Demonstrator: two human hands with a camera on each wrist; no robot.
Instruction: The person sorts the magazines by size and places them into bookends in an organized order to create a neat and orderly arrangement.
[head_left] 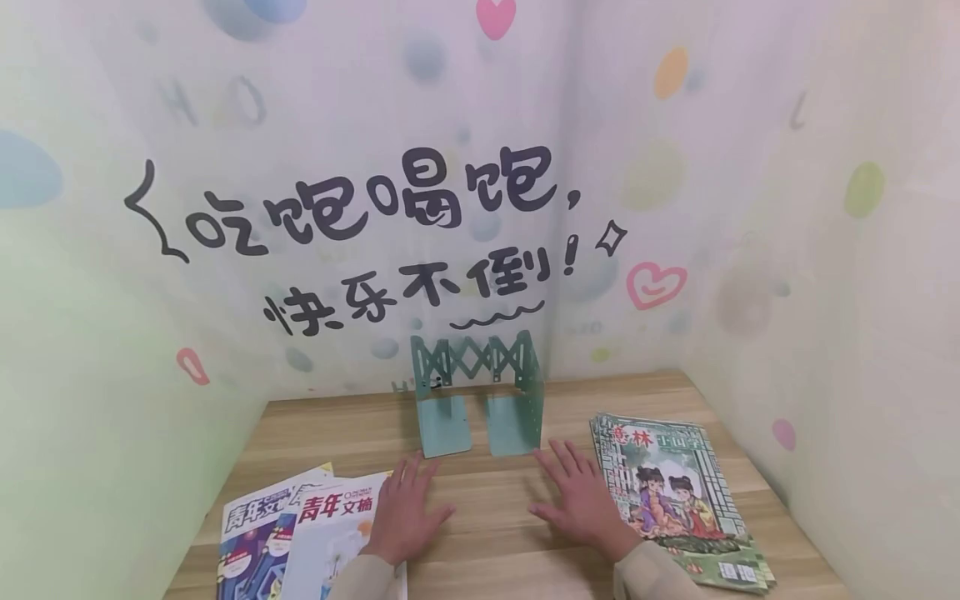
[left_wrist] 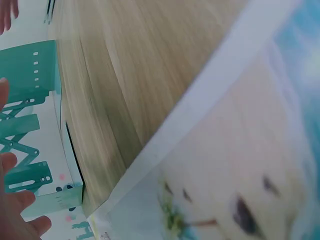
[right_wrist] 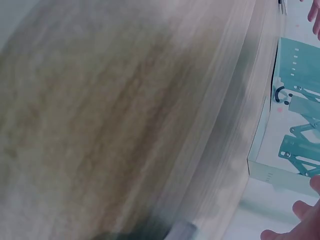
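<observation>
A green folding bookend rack (head_left: pixel 477 392) with criss-cross slats stands upright near the back of the wooden table. My left hand (head_left: pixel 410 510), fingers spread and relaxed, is in front of its left side and overlaps the edge of a magazine (head_left: pixel 330 533). My right hand (head_left: pixel 581 500) lies in front of the rack's right side, fingers extended, beside a stack of magazines (head_left: pixel 682 492). Neither hand holds anything. In both wrist views the rack (left_wrist: pixel 25 130) (right_wrist: pixel 300 110) appears past the fingertips.
A second magazine (head_left: pixel 255 533) with a dark blue cover lies partly under the left one. The wooden tabletop (head_left: pixel 480 533) ends at a printed backdrop (head_left: pixel 450 83) behind the rack, with pale walls on both sides.
</observation>
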